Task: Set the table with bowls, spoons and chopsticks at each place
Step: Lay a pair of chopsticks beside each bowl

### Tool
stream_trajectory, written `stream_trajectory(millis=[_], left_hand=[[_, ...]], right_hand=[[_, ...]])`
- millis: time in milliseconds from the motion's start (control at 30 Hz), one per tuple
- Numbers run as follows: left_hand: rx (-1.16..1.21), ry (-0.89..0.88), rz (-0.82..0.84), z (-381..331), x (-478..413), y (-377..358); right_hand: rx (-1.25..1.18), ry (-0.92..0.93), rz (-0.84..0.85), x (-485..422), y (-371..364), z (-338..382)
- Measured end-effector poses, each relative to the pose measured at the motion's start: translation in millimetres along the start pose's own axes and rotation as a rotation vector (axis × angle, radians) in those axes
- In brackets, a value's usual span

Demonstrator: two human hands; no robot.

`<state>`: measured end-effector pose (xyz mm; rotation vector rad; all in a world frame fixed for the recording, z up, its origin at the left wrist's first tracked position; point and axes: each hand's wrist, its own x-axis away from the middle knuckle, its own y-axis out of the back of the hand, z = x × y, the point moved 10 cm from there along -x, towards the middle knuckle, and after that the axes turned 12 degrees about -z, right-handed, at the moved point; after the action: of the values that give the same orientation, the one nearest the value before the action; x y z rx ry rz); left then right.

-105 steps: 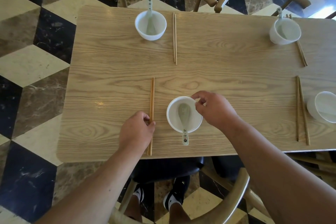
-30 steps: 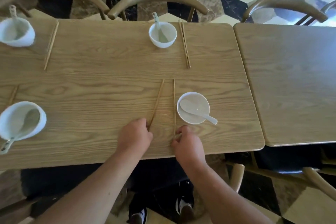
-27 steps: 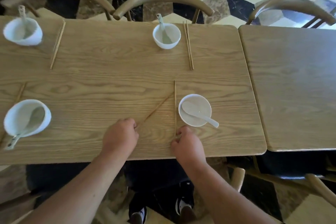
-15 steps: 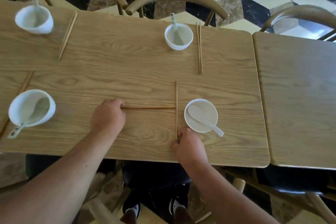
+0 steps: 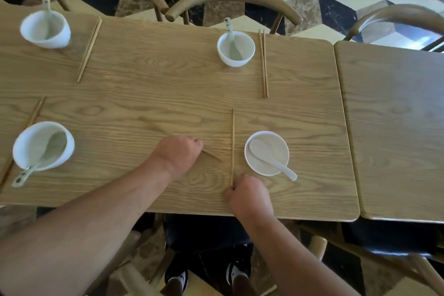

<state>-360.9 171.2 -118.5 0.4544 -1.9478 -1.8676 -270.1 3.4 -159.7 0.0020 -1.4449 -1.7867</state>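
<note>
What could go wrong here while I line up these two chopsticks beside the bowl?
The slanted chopstick in your left hand has its tip near the straight chopstick your right hand pinches; swinging it round may knock that one askew. The spoon handle juts over the bowl rim close to your right hand, so a bump could flip it out.

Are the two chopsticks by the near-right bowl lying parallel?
No: the straight chopstick held by the right hand runs alongside the bowl, while the slanted chopstick pokes out at an angle from under the left hand.
</note>
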Motion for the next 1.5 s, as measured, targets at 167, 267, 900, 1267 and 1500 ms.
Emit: stream_trajectory(millis=[167,267,900,1267,1500], left_hand=[[0.162,0.087,-0.087,16.8,25.1,-2.5],[0.198,0.234,-0.16,26.1,42.0,10.4],[1.333,1.008,0.073,2.9,97.9,-19.1],[1.432,1.142,0.07,-5.4,82.1,-40.7],[1.462,1.134,0.095,-15.3,72.9,-42.2]], right_hand=[[-0.206,-0.006,0.062,8.0,-1.3,5.9],[-0.329,-0.031,0.11,16.0,-4.3,9.2],[-0.831,-0.148,0.338,32.9,-31.6,38.2],[-0.852,-0.124,0.362,29.9,-29.6,33.2],[-0.912,-0.159,0.368,25.5,-29.1,22.7]])
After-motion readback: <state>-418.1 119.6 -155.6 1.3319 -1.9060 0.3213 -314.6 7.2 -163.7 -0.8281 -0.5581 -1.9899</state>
